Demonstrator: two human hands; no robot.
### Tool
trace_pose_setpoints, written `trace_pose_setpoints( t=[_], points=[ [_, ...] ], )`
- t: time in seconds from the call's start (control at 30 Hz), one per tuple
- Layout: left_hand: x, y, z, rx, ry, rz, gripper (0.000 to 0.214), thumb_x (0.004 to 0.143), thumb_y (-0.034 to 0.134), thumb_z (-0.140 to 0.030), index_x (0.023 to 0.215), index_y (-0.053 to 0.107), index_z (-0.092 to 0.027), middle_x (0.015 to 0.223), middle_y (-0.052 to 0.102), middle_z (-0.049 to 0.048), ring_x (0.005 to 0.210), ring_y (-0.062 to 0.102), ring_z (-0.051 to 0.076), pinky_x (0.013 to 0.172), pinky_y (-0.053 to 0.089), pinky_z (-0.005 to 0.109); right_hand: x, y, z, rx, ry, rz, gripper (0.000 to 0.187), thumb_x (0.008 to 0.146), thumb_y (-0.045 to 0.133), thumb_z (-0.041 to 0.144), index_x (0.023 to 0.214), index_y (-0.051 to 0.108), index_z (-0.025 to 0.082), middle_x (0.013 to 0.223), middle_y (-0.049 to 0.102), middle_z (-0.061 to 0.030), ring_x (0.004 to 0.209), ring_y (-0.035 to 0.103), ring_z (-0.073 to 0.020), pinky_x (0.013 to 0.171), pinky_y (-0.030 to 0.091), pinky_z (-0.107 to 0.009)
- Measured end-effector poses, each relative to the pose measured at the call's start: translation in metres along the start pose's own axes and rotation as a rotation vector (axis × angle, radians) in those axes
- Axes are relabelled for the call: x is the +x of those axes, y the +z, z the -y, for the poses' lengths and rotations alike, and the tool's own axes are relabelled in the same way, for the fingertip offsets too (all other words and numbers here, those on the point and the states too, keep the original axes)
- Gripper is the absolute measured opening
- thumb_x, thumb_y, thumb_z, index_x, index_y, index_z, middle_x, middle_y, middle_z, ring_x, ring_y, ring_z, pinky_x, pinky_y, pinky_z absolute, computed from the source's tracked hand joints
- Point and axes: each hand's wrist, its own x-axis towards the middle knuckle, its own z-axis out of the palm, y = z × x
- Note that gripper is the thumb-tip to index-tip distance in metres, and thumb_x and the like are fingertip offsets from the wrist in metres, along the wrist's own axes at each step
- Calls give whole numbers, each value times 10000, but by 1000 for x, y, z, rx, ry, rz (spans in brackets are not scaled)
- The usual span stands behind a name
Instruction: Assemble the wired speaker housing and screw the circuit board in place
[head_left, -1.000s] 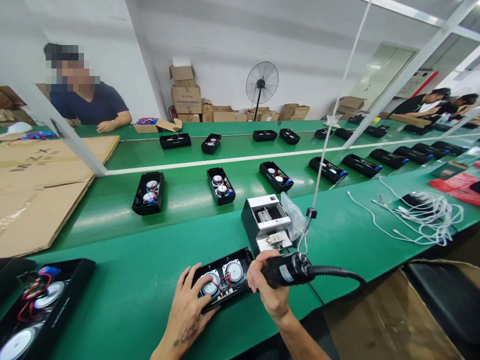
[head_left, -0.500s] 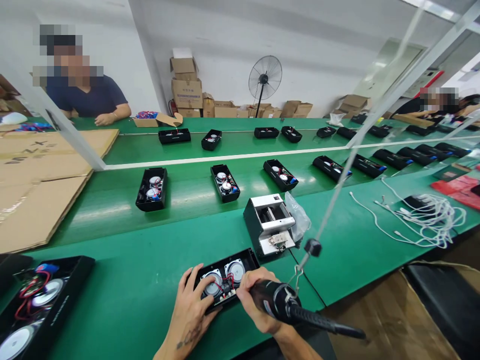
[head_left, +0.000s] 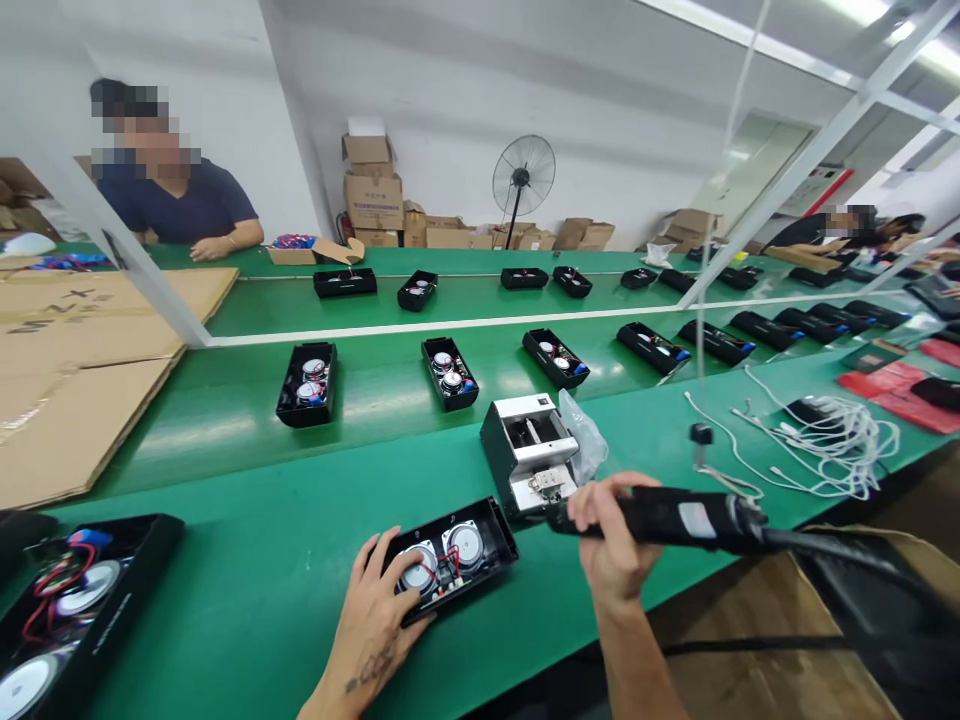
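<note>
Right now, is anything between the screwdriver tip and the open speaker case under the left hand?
Nothing visible. The right hand holds the electric screwdriver level, tip by the white box, right of the speaker case. Only bare green table lies between. The left hand rests on the case's left end.

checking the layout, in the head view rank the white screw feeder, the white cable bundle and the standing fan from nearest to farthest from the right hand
1. White screw feeder, just left of the right hand.
2. White cable bundle, to its right on the bench.
3. Standing fan, by the back wall.
</note>
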Motion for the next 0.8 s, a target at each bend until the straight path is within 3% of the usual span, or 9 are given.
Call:
trace_pose_setpoints(
  t=[0.07, 0.17, 0.3, 0.4, 0.53, 0.7, 0.8],
  points=[
    [0, 0, 0, 6, 1, 3, 311, 673, 992, -347, 727, 701, -254, 1173, 756, 1, 1379, 516, 381, 1196, 321, 548, 22, -5, -5, -115, -56, -87, 328, 871, 852, 302, 1027, 568, 250, 564, 549, 110, 463, 510, -139, 562, 475, -320],
    [0, 0, 2, 23, 19, 15, 271, 728, 955, -358, 726, 704, -256, 1171, 753, 10, 1380, 514, 374, 1192, 326, 554, 38, -12, -22, -233, -76, -97, 359, 844, 858, 366, 992, 559, 232, 555, 588, 97, 447, 543, -157, 572, 497, -352],
    [0, 0, 3, 16, 26, 3, 295, 708, 969, -362, 735, 695, -257, 1183, 752, 6, 1385, 506, 379, 1195, 319, 557, 39, -18, -35, -253, -32, -19, 352, 829, 868, 373, 915, 559, 229, 546, 583, 84, 410, 528, -147, 466, 454, -313],
    [0, 0, 2, 18, 9, 8, 319, 666, 994, -347, 749, 698, -259, 1184, 754, 1, 1383, 510, 381, 1192, 327, 555, 33, -21, -29, -255, 100, 136, 340, 833, 884, 362, 944, 596, 217, 536, 560, 90, 398, 508, -136, 431, 431, -285],
    [1, -2, 0, 33, 1, 32, 338, 637, 1012, -340, 730, 697, -257, 1161, 754, -3, 1382, 517, 375, 1189, 350, 569, 0, -16, -12, -53, 286, 379, 265, 944, 808, 345, 1058, 589, 249, 547, 524, 105, 396, 479, -125, 426, 434, -258],
    [1, -3, -2, 45, -10, 80, 309, 675, 999, -375, 727, 719, -255, 1156, 745, 17, 1394, 517, 373, 1195, 372, 592, -63, 18, 0, 244, 271, 470, 134, 1037, 673, 363, 1096, 560, 323, 594, 443, 107, 395, 412, -108, 404, 405, -223],
    [-1, -3, -4, 45, -15, 80, 267, 710, 978, -377, 762, 740, -268, 1173, 742, 20, 1417, 497, 377, 1198, 381, 601, -90, 35, -9, 236, 284, 524, 133, 1051, 637, 370, 1106, 522, 334, 610, 435, 106, 407, 409, -114, 413, 408, -226]
  ],
)
